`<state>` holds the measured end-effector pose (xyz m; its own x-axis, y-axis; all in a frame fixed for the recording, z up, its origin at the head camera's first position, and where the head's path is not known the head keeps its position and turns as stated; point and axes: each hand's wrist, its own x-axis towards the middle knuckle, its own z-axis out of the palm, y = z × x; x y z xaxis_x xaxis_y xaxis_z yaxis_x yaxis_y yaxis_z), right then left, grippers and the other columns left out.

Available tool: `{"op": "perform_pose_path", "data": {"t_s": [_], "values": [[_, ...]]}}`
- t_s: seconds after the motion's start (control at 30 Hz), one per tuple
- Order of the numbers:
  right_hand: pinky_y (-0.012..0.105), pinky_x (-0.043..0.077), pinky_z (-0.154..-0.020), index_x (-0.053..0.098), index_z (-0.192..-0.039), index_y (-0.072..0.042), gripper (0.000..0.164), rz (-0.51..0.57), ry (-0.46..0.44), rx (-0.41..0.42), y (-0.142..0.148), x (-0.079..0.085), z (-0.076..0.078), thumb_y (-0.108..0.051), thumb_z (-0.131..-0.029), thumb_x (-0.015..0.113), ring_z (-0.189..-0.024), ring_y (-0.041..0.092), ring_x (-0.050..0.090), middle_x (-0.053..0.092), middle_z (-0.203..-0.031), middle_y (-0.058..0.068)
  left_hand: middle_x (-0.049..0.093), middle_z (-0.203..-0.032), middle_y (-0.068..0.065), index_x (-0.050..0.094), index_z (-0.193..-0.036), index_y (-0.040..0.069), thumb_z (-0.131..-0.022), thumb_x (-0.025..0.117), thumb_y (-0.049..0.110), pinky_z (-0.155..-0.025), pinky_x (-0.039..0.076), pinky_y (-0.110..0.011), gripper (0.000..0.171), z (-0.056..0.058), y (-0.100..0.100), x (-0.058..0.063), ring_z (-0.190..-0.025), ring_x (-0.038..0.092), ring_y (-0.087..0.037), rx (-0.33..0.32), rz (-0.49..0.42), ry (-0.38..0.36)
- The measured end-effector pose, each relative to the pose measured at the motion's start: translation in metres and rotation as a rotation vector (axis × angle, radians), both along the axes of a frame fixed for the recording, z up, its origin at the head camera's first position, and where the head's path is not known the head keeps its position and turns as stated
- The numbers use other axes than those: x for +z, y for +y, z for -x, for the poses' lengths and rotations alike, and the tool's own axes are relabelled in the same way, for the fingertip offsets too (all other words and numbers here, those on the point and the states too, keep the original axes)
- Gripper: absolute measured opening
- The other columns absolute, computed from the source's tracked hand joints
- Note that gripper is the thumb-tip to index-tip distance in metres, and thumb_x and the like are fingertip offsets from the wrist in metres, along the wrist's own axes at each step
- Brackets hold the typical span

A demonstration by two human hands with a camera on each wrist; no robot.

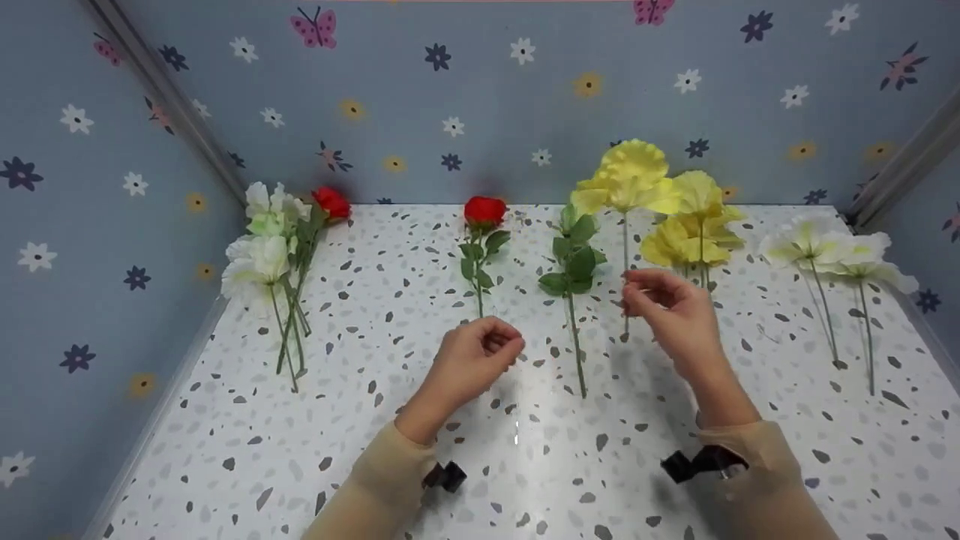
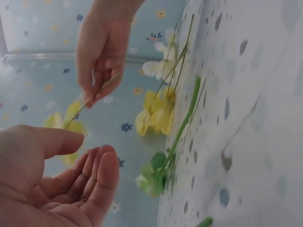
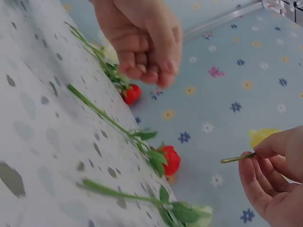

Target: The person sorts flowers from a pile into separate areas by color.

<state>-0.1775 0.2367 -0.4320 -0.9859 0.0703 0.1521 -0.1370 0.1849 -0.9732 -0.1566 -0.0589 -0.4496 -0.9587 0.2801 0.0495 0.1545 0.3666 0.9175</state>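
Between thumb and fingers, my right hand (image 1: 679, 315) pinches the stem of a yellow flower (image 1: 634, 172), raised with its bloom pointing away. The stem's lower end (image 3: 232, 160) sticks out past the fingertips in the right wrist view. My left hand (image 1: 476, 360) hovers over the table, fingers loosely curled and holding nothing; its thumb and fingers (image 2: 108, 175) are apart in the left wrist view. Just beyond it lies a red rose (image 1: 484, 213), its lower stem hidden behind the hand. Between the hands lies a pale rose with green leaves (image 1: 579, 262).
Two more yellow flowers (image 1: 701, 240) lie behind the right hand. White flowers (image 1: 810, 244) lie at the right. A bunch of white flowers (image 1: 259, 262) with a red rose (image 1: 331, 203) is at the left. Patterned walls (image 1: 450, 97) enclose the speckled table (image 1: 375, 450).
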Motion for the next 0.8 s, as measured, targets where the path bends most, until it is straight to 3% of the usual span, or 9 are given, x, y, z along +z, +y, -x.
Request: {"op": "perform_pose_path", "data": {"t_s": [0.2,0.37,0.6,0.8], "values": [[0.025,0.059,-0.077,0.067,-0.121,0.001,0.032,0.013,-0.116,-0.163,0.058,-0.010,0.015,-0.013,-0.093,0.074,-0.085,0.017,0.071,0.070,-0.104,0.011,0.069,-0.089,-0.004,0.072,-0.099,0.009,-0.093,0.072,0.018,-0.071,0.058,-0.032,0.012,0.025,-0.060,0.009,-0.079,0.066,-0.019,0.225,0.106,0.012],[0.026,0.059,-0.079,0.065,-0.127,0.000,0.037,-0.109,-0.204,-0.214,0.085,-0.024,0.020,-0.020,-0.096,0.070,-0.089,0.014,0.070,0.068,-0.106,0.003,0.071,-0.093,-0.007,0.071,-0.104,0.007,-0.096,0.067,0.025,-0.068,0.057,-0.032,0.021,0.036,-0.123,0.016,-0.078,0.067,-0.020,0.404,0.238,0.009],[0.026,0.059,-0.074,0.065,-0.129,-0.001,0.038,-0.273,-0.276,-0.244,0.101,-0.038,0.021,-0.023,-0.099,0.064,-0.086,0.015,0.072,0.067,-0.107,0.009,0.072,-0.093,-0.012,0.072,-0.105,0.004,-0.097,0.061,0.032,-0.065,0.050,-0.032,0.031,0.034,-0.198,0.012,-0.074,0.065,-0.022,0.633,0.408,0.000],[0.020,0.055,-0.063,0.069,-0.126,-0.006,0.036,-0.458,-0.268,-0.287,0.107,-0.045,0.021,-0.026,-0.097,0.064,-0.077,0.006,0.065,0.070,-0.109,0.011,0.070,-0.098,-0.018,0.070,-0.106,0.000,-0.098,0.057,0.031,-0.071,0.051,-0.042,0.035,0.028,-0.235,0.000,-0.081,0.063,-0.031,0.700,0.505,-0.068]]}}
